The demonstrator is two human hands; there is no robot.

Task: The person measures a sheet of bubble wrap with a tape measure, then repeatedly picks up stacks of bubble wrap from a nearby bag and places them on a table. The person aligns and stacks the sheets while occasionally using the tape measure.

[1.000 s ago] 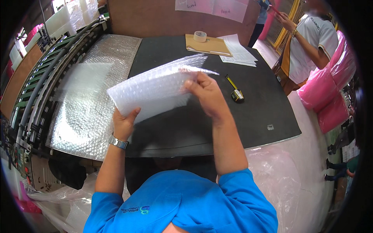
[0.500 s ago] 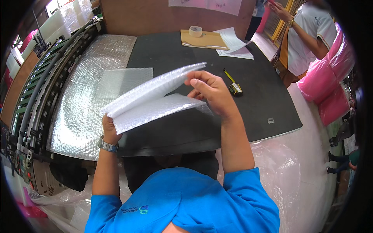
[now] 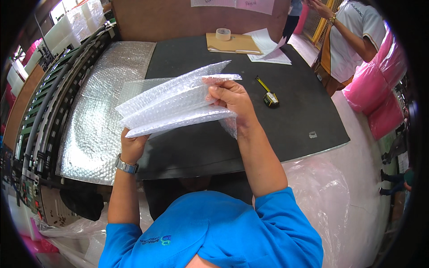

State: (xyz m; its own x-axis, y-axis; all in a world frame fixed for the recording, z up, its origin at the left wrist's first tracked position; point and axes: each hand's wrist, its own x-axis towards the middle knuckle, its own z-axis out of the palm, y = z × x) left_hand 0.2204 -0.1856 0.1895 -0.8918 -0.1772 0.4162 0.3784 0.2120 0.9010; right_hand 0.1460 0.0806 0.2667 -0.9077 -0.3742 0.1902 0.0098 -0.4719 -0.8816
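Observation:
A stack of translucent bubble wrap sheets [image 3: 172,105] is held above the dark tabletop [image 3: 192,156], its layers fanned apart toward the right. My left hand [image 3: 133,145] grips the near left corner from below; the sheets hide most of its fingers. At the right end, my right hand [image 3: 230,96] pinches one of the middle layers between thumb and fingers. The lowest sheet sags beside my right wrist. Behind the stack, a flat bubble wrap piece [image 3: 138,87] lies partly covered by it.
A large silvery bubble sheet [image 3: 98,116] covers the table's left side, next to a roller conveyor [image 3: 49,102]. A tape measure [image 3: 271,99] lies to the right. Farther back are a tape roll [image 3: 223,34], a brown folder [image 3: 237,45] and papers [image 3: 272,56]. Another person [image 3: 353,40] stands at the right.
The stack has opened into more separate layers. My right hand has moved slightly left and now pinches a middle layer, while the upper layer has come free behind it.

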